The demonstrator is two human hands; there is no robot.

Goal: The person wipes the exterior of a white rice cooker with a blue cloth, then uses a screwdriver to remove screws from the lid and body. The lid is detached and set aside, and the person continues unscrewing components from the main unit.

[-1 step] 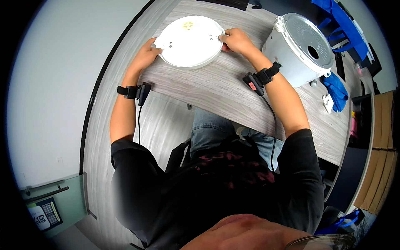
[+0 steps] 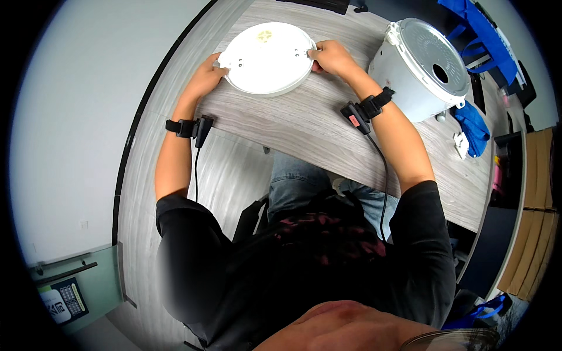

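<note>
White oval cover [image 2: 266, 73] lies between the two hands at the far left part of the wood-grain tabletop [image 2: 281, 123]; whether it rests there or is slightly raised cannot be told. To its right, beyond the right hand [image 2: 333, 57], stands a white cylindrical pot [image 2: 401, 82] with a grey top, partly behind the right forearm [image 2: 404, 137] in this view. Just beside the pot lie a blue cloth [image 2: 472, 131] and a small white piece [image 2: 461, 146]; a blue bag [image 2: 486, 44] is farther back. Dark cables run down from the units strapped at both wrists, the right cable [image 2: 386, 181] passing across the tabletop's near edge.

Both arms reach forward, well apart at the elbows, hands angled inward. The left hand [image 2: 206, 77] has a narrow grip on the cover's left rim, thumb on top; the right hand's grip is likewise narrow, pinching the opposite rim.
</note>
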